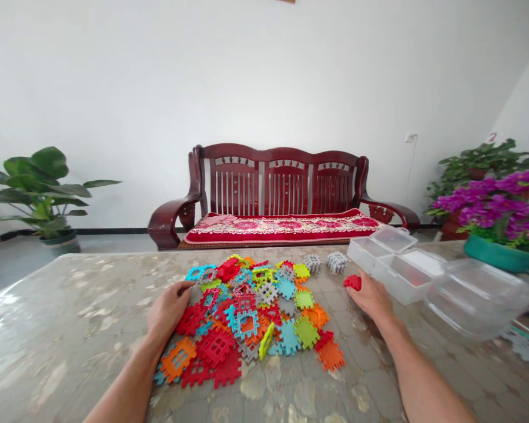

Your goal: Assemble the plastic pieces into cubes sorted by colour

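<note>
Right hand [372,298], right of centre: grip pinched on red puzzle piece [352,282]. Left hand [168,306] at left edge of puzzle pile [245,302], lower centre of frame, on tabletop [83,317]; cannot tell left grip's state.

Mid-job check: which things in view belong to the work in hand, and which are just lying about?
In the work:
- red piece, at the right hand
- mixed pile, beside the left hand
- two grey stacks
- probably the open clear box

Just about:
- bench
- red mat
- purple flowers
- leafy plant at left
</note>
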`<state>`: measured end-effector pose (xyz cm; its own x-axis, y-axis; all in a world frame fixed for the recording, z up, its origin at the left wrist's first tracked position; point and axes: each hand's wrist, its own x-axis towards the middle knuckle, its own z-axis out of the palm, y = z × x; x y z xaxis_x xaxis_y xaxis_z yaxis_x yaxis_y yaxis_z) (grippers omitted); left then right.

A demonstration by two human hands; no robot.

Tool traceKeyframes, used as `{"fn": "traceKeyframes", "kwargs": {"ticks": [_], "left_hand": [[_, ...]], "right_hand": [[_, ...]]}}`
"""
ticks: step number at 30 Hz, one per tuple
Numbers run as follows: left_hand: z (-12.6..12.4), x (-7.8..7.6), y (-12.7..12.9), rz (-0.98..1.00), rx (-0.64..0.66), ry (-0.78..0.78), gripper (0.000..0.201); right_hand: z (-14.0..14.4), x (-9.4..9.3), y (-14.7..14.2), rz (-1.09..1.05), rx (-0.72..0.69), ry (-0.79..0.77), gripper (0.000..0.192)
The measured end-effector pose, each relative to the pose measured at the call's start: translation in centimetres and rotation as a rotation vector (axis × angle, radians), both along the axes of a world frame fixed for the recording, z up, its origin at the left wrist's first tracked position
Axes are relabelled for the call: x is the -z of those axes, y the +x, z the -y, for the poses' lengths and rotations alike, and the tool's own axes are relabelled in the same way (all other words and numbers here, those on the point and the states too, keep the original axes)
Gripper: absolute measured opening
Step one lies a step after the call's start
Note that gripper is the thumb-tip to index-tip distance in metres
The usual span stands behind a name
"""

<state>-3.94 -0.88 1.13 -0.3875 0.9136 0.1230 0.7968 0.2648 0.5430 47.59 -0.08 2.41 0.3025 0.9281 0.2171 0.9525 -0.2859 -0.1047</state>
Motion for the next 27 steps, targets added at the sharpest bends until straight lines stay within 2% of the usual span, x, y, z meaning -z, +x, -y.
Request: {"fn": "traceKeyframes", "kwargs": {"ticks": [2, 5, 8, 10, 13, 16, 23, 27], "left_hand": [[0.0, 0.1, 0.0, 0.009, -0.006, 0.014, 0.034], [-0.1, 0.4, -0.1, 0.023, -0.012, 0.029, 0.033], [-0.2, 0.7, -0.2, 0.039, 0.0, 0.037, 0.032], [-0.3, 0.8, -0.2, 0.042, -0.001, 0.048, 0.031], [-0.3, 0.7, -0.2, 0.048, -0.009, 0.055, 0.03], [-0.1, 0.4, 0.0, 0.056, -0.009, 0.054, 0.03], [0.5, -0.1, 0.6, 0.056, -0.022, 0.053, 0.032], [0.7, -0.3, 0.7, 0.056, -0.009, 0.064, 0.032]], "right_hand": [[0.1, 0.0, -0.2, 0.012, 0.002, 0.033, 0.048], [0.1, -0.2, -0.9, 0.024, -0.041, 0.167, 0.054], [-0.3, -0.1, -2.1, -0.062, -0.213, 0.316, 0.052], [-0.5, 0.1, -3.4, -0.193, -0.381, 0.336, 0.05], [-0.2, 0.2, -5.7, -0.39, -0.612, 0.242, 0.049], [0.8, -0.3, -8.0, -0.474, -0.775, 0.105, 0.053], [4.5, -3.0, -12.5, -0.365, -1.057, -0.169, 0.1], [6.1, -2.7, -14.5, -0.274, -1.088, -0.195, 0.105]]}}
